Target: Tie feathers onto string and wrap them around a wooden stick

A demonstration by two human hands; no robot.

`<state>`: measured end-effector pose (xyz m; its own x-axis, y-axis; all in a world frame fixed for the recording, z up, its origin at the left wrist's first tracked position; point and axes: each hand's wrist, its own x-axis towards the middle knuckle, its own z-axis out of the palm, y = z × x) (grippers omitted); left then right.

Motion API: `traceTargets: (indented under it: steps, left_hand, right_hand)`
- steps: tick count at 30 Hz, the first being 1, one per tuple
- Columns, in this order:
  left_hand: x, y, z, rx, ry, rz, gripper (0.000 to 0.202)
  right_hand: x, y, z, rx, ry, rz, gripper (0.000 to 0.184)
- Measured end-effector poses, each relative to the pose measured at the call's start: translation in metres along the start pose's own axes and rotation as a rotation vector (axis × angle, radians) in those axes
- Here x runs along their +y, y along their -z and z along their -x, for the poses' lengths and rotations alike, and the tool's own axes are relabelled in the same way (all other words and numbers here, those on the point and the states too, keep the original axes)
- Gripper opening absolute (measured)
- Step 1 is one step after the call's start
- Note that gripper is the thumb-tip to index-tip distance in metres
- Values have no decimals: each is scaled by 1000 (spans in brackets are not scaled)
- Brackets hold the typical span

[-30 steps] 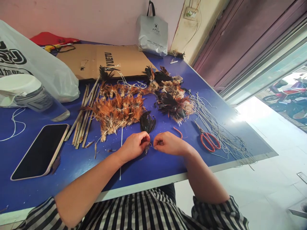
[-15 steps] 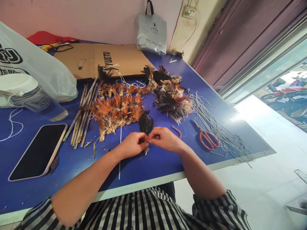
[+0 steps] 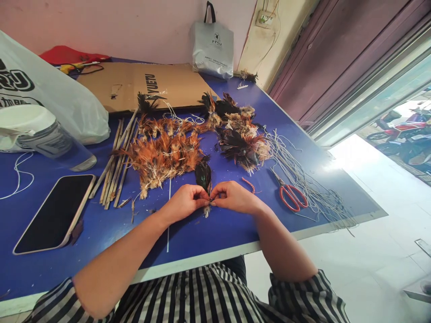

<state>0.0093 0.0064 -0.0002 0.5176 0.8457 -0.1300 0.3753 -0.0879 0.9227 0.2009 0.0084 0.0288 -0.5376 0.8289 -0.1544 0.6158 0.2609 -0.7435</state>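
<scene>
My left hand (image 3: 183,202) and my right hand (image 3: 235,197) meet fingertip to fingertip over the blue table (image 3: 208,233). Both pinch the quill end of a small bundle of dark feathers (image 3: 203,176), which points away from me. A thin string seems to run between the fingers, too fine to be sure. Just beyond lies a heap of orange-brown feathers (image 3: 164,154). A second heap of dark and tan feathers (image 3: 240,134) lies further right.
Red-handled scissors (image 3: 290,194) lie right of my hands beside several cut strings (image 3: 310,179). Thin sticks (image 3: 116,163), a phone (image 3: 55,213), a clear jar (image 3: 43,134), a plastic bag (image 3: 50,89), flat cardboard (image 3: 148,85) and a grey bag (image 3: 212,45) fill the left and back.
My hands, a little apart a second ago, have closed together on the dark feather bundle. The bundle now stands more upright and narrower.
</scene>
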Motion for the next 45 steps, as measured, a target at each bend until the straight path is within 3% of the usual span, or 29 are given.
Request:
traceTargets:
  steps: [15,24,27,32,38,45]
  left_hand:
    - [-4,0,-1,8,35,43,13]
    - [-6,-1,-2,17,55,73,12]
    - [-6,-2,-1,23,30,75,9]
    - [-3,-3,2,65,-26,-35,5]
    - [3,-3,8,137,-252,-390,8]
    - [1,-3,7,88,-494,-632,17]
  right_hand:
    - [-3,-4,1,-9,29,40,19]
    - [-3,-6,1,-123,103,47,14]
    - [-3,-3,0,-79,69,3,16]
    - [1,-8,-7,56,-35,-116,21]
    - [10,-14,-13,6,-95,-137,23]
    - [10,-11,-14,-38,-61,-84,23]
